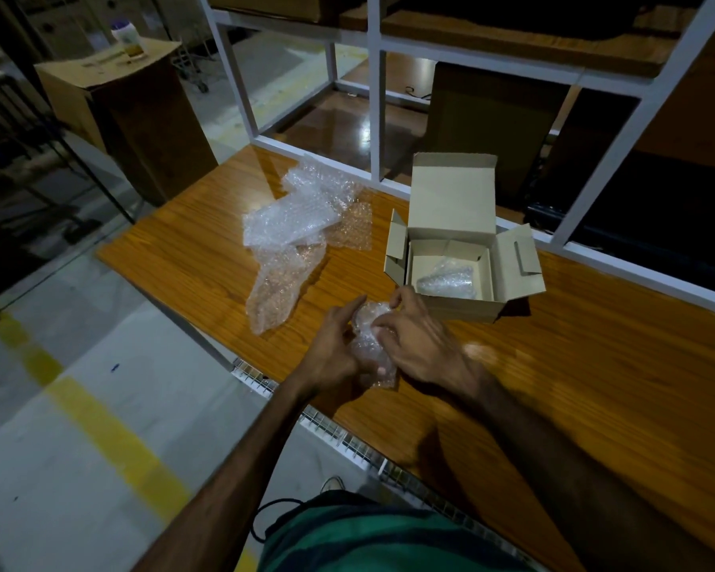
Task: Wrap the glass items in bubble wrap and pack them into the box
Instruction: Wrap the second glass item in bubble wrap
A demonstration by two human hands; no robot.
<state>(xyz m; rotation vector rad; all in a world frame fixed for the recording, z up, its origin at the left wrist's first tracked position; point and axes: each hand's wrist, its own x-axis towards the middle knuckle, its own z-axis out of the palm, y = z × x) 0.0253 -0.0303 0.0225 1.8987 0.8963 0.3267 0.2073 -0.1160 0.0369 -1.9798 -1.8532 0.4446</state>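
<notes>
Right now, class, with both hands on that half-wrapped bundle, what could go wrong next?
1. The bundle sits near the table edge; if the left hand or right hand slips, it may fall.
2. The box already holds a wrapped item; dropping the next in could knock glass together.

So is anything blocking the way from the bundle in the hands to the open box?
Nothing visible does. The wrapped bundle, held by the left hand and right hand, sits just in front of the box, whose flaps are open. One wrapped item already lies inside, leaving room beside it.
</notes>
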